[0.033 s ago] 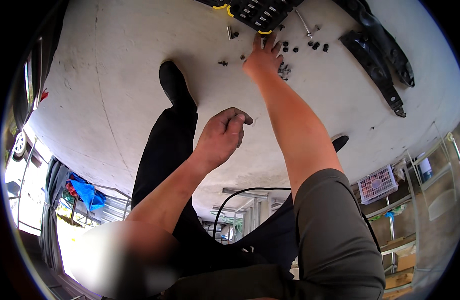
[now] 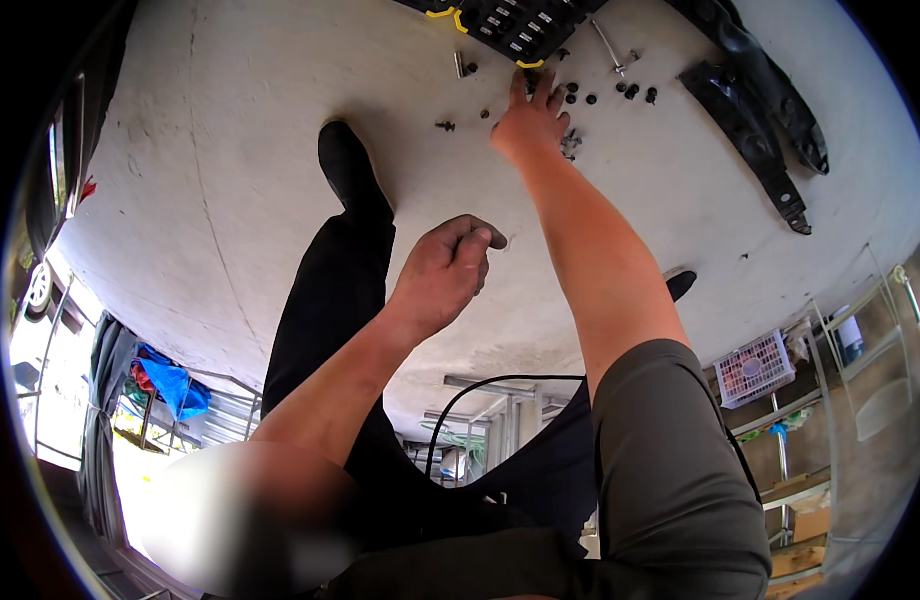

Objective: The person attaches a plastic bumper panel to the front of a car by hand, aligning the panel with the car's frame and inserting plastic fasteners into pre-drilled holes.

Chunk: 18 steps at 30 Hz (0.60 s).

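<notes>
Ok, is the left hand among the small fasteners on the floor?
No, the left hand is half curled nearer the body, apart from the small fasteners, while the right hand is beside them.

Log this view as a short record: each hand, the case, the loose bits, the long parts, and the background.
Left hand: loosely curled above the floor, nothing visible in it
Right hand: fingers down by the case's edge, grip unclear
Case: black tool case with yellow latches
Loose bits: dark fasteners scattered on the floor
Long parts: two black pieces, to the right
Background: pale plastic crate, lower right
</notes>
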Available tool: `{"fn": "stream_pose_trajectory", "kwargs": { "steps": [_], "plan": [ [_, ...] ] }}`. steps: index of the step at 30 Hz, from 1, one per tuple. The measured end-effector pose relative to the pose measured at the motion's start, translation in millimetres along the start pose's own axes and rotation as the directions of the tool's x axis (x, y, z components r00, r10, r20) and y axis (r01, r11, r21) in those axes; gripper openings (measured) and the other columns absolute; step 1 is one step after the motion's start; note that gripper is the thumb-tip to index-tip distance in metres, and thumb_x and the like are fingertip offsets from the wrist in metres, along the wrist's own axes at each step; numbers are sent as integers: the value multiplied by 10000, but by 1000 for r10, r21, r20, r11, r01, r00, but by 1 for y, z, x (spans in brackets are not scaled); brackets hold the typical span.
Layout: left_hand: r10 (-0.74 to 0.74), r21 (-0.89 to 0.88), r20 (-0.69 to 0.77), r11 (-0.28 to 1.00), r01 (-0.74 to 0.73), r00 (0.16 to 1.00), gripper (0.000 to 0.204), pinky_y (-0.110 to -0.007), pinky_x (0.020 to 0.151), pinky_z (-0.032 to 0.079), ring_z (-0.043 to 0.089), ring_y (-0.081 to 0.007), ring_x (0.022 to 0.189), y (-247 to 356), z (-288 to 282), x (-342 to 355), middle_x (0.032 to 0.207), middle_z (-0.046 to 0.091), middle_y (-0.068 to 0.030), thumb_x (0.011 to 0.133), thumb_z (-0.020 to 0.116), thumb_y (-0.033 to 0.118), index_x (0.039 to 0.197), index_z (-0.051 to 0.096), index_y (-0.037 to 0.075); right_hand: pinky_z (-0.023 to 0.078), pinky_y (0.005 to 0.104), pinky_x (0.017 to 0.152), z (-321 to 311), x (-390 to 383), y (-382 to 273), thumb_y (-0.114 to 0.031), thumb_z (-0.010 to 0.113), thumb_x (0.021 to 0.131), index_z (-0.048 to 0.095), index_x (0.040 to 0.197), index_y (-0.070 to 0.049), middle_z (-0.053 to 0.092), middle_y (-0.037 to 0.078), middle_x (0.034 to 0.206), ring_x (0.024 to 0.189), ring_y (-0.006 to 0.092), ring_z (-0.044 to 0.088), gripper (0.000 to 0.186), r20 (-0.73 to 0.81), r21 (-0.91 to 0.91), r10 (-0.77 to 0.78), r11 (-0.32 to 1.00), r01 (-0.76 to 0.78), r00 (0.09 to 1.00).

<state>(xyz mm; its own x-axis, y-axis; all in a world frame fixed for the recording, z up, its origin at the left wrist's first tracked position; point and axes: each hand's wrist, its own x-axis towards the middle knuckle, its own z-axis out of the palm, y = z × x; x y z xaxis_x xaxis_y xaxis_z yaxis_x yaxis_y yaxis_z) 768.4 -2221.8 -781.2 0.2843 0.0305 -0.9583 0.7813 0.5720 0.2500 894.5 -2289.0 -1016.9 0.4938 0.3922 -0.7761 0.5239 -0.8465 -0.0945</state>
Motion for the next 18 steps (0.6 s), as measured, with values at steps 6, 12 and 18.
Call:
{"fn": "stream_pose_trajectory", "kwargs": {
  "steps": [6,12,18],
  "plan": [
    [-33,-4,36,999,33,999,318,-275,637,438,452,-85,634,-1,4,1,665,498,10,1083,466,233,1055,666,-13,345,561,1180,13,-24,15,-199,684,885,279,1666,-188,111,190,1748,1578,422,220,880,15,-52,-89,995,90,996],
    [-34,29,19,999,34,999,278,-274,682,461,490,-91,708,-11,5,8,758,551,3,1073,462,196,1102,657,-1,418,533,1121,17,1,-34,-151,658,910,415,1595,-157,217,146,1722,1533,382,321,726,-201,-14,-333,941,337,921],
    [-3,83,5,997,3,1000,270,-269,722,483,528,-92,744,-15,4,7,812,580,-4,1046,459,147,1146,660,-4,478,474,1105,20,18,-31,-43,634,897,400,1604,-184,279,87,1703,1490,341,401,759,-123,-47,-412,911,409,903]
  ]
}}
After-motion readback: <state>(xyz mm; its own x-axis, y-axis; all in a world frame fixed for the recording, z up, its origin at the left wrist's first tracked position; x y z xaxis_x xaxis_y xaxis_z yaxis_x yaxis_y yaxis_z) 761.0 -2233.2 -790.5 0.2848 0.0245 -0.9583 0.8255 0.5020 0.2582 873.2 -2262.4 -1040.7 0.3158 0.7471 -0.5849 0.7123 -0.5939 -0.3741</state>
